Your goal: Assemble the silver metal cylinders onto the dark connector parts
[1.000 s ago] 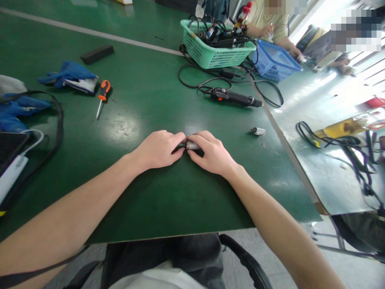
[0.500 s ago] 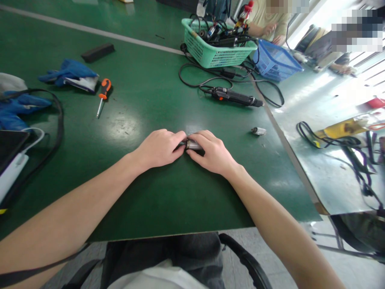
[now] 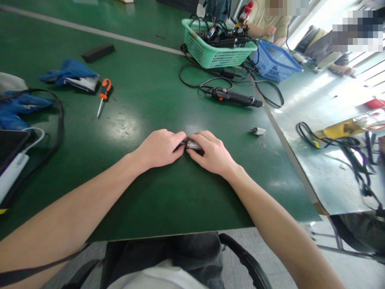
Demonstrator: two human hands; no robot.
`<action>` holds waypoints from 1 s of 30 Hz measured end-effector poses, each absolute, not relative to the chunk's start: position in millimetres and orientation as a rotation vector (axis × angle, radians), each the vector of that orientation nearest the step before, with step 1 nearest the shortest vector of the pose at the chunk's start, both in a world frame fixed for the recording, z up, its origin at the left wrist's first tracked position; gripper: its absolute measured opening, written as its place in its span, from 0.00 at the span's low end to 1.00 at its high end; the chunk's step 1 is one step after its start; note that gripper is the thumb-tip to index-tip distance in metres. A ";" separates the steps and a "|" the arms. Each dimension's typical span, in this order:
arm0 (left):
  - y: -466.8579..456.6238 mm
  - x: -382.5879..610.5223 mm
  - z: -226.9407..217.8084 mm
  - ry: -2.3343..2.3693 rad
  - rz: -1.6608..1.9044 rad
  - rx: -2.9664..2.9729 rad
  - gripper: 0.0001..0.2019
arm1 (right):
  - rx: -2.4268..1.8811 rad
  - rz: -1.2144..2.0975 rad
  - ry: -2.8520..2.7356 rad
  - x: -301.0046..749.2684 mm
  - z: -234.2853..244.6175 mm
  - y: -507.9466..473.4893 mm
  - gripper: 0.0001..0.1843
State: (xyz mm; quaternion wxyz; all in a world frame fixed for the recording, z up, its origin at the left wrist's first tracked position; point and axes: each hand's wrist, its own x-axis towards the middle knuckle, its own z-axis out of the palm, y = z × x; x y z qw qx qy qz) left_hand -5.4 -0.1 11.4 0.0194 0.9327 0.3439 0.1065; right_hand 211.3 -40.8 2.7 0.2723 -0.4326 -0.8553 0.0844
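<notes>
A small silver cylinder (image 3: pixel 194 145), much like a little motor, lies low over the green table between my hands. My right hand (image 3: pixel 212 152) is closed around its body, thumb below and fingers above. At its dark left end, my left hand (image 3: pixel 164 147) pinches with thumb and forefinger; what exactly sits between those fingertips is partly hidden. Off to the right lies a similar small silver piece (image 3: pixel 258 131), apart from both hands.
Beyond my hands lies a black electric screwdriver (image 3: pixel 236 97) with its cable. Behind it stand a green basket (image 3: pixel 216 58) of tools and a blue basket (image 3: pixel 276 64). At left are an orange-handled screwdriver (image 3: pixel 104 94), a blue glove (image 3: pixel 70 74) and a black block (image 3: pixel 98 52). Other people sit farther off.
</notes>
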 end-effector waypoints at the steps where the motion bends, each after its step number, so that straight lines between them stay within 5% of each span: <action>1: 0.1 -5.5 11.2 1.067 0.332 2.896 0.11 | -1.168 0.227 -2.302 211.2 2.7 -40.8 0.14; 30: -0.7 -5.2 10.8 1.077 0.347 2.888 0.11 | -1.179 0.210 -2.293 212.7 0.6 -39.7 0.14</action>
